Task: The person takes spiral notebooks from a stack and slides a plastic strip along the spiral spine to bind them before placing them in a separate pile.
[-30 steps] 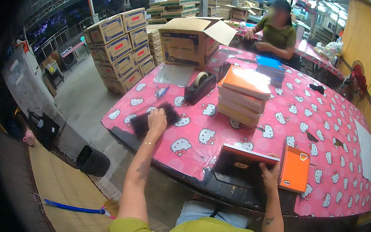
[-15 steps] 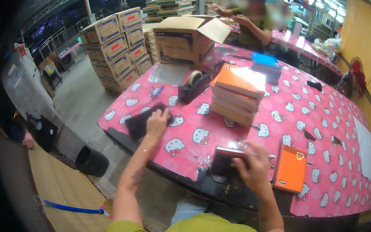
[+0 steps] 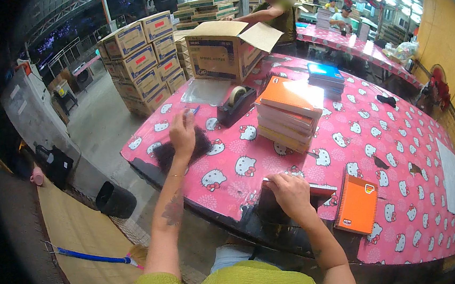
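My left hand (image 3: pixel 183 135) reaches over a pile of black spiral wires (image 3: pixel 203 144). Its fingertips are pinched at a small blue-and-white pen-like tool (image 3: pixel 197 111), partly hidden by them. At the table's near edge, my right hand (image 3: pixel 291 191) closes on the top edge of a dark-covered notebook (image 3: pixel 323 189), most of which sits below the hand by a black edge piece. An orange spiral notebook (image 3: pixel 356 205) lies to the right. Beyond, a stack of orange notebooks (image 3: pixel 289 116) stands beside a black tape dispenser (image 3: pixel 235 105).
Blue notebooks (image 3: pixel 325 81) are stacked behind the orange ones on the pink patterned table (image 3: pixel 247 186). An open carton (image 3: pixel 215 60) and a clear plastic sheet (image 3: pixel 205 92) are at the far side. Stacked cartons (image 3: pixel 138 63), a black bin (image 3: pixel 115 198) and a co-worker (image 3: pixel 276 15) surround it.
My left hand has moved from the black wires up to the blue tool. My right hand has turned over and now grips the notebook's top edge. The co-worker has moved left, behind the carton.
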{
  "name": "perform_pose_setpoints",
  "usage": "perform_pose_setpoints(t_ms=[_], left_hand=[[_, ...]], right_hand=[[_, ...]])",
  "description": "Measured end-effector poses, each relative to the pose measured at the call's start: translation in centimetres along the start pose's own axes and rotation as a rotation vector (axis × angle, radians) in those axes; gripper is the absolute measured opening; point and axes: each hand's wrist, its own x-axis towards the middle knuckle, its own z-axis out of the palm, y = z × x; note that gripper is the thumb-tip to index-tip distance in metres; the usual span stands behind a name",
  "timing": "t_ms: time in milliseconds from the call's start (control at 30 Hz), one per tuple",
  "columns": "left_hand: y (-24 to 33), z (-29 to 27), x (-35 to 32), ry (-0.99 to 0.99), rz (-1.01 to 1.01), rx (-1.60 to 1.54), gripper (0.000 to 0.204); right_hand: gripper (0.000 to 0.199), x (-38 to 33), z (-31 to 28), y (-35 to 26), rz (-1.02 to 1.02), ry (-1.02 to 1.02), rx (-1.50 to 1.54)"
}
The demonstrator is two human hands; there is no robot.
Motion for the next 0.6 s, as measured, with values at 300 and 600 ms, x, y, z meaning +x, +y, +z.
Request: perform_pose_setpoints(t_ms=[300,600], left_hand=[[0.4,4.2,-5.1,-0.508,-0.019,-0.285,0.033],[1.5,7.7,-7.4,-1.042,0.250,0.146,0.051]], right_hand=[[0.014,0.1,-0.1,-0.5,-0.005,0.027,0.011],[0.014,0.2,-0.4,-0.3,-0.001,0.009,0.006]])
